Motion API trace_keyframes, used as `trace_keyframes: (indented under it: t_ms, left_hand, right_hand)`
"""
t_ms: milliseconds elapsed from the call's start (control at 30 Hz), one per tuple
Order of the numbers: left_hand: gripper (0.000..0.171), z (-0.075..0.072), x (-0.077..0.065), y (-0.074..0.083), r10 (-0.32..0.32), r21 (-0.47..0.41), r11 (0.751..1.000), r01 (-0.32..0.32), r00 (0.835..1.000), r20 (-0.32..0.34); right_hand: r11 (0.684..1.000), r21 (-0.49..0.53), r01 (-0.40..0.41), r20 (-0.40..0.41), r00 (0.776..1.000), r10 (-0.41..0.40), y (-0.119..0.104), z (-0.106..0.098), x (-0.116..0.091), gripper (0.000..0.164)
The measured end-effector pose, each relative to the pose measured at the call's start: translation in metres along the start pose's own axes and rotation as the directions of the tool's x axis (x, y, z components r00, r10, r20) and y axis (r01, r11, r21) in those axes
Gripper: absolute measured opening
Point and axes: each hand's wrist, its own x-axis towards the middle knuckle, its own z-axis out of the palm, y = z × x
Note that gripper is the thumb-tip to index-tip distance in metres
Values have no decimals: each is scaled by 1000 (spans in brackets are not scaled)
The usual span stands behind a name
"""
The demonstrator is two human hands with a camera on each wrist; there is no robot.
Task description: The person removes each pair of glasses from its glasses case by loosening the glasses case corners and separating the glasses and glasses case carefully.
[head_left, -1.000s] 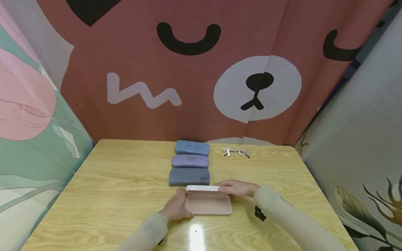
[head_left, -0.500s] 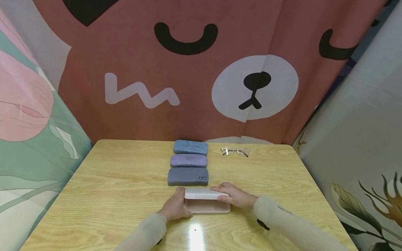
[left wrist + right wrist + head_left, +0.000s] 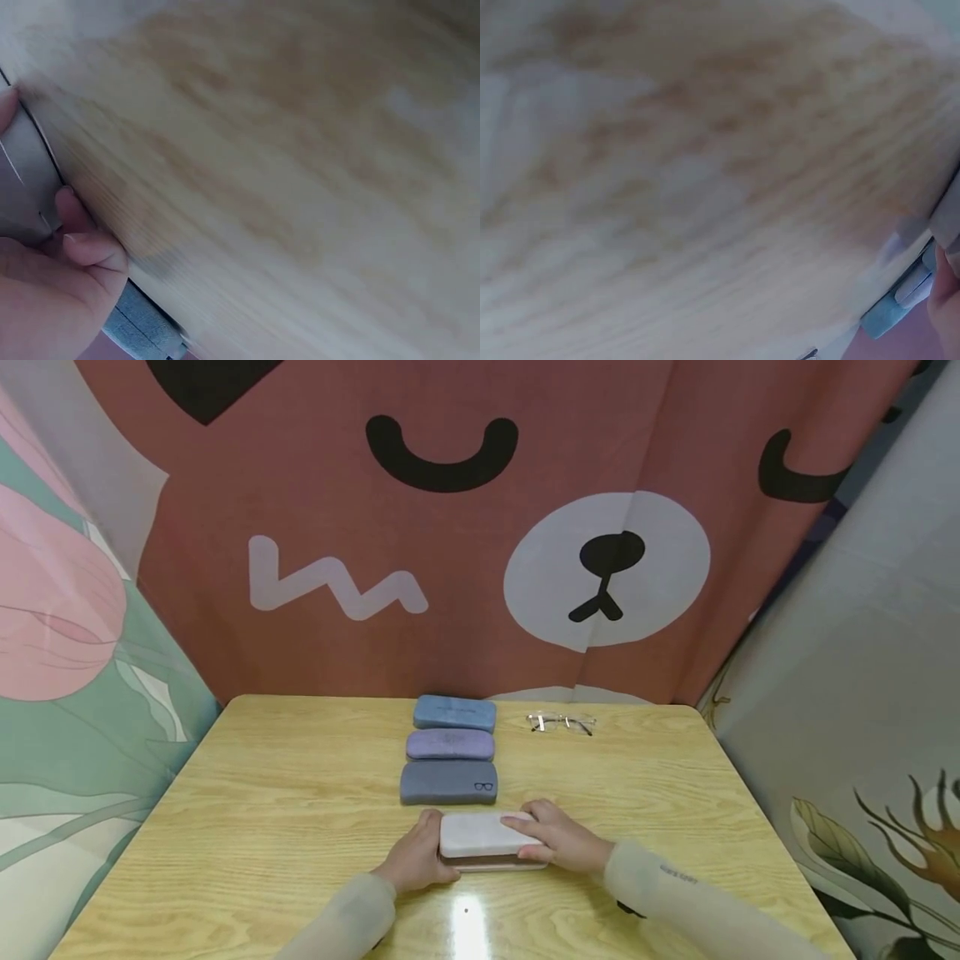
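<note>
A white glasses case (image 3: 474, 835) with a pinkish inside lies on the table, its lid lowered almost fully and a dark gap showing along the front. My left hand (image 3: 415, 857) grips the case's left end, thumb at the front corner. With its fingers over the lid's right end, my right hand (image 3: 564, 838) holds the lid. Part of the left hand (image 3: 67, 281) shows against the grey-looking case (image 3: 26, 180) in the left wrist view. Only an edge of the right hand (image 3: 946, 300) appears in the right wrist view.
Behind the white case, a grey case (image 3: 442, 782), a purple case (image 3: 450, 744) and a blue case (image 3: 454, 712) lie in a column. A pair of glasses (image 3: 561, 722) sits at the back right of the wooden table (image 3: 300, 777). A printed curtain (image 3: 465, 543) hangs behind.
The lid of the white glasses case has swung forward and down from standing open, the right hand moving with it. The left hand has stayed on the left end.
</note>
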Motion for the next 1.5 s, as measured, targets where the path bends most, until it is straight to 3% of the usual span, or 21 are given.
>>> trace_keyframes:
  t_ms: [133,333,533,633,767,967,1267,1500]
  left_hand:
    - [72,0,1,-3,21,30,999,-22,1000,9]
    - [66,-2,0,-2,50,80,995,-51,999,16]
    - [72,-4,0,1,-1,27,1000,-1,999,41]
    - [76,-4,1,2,-30,11,1000,30,999,39]
    - [79,-2,4,2,-49,26,998,48,998,27]
    - [83,-4,7,5,-90,82,993,85,995,50]
    - [83,-30,-3,-8,-140,66,988,137,988,57]
    - [83,-60,-13,-17,-171,44,984,170,985,0]
  right_hand:
    - [991,-121,49,-12,999,-51,-1,3,-2,58]
    - [980,-186,65,-57,995,-77,-3,8,-5,57]
    - [971,-231,66,-99,991,-91,-8,13,-6,57]
    - [975,-218,39,-88,994,-59,-14,12,-6,59]
    - [981,-186,-50,-18,999,47,-23,8,-4,67]
    - [974,-184,-131,85,985,149,-32,-1,1,72]
    - [974,-162,-161,72,982,174,-43,-3,26,76]
    - [974,-161,-157,59,984,168,-57,-8,59,73]
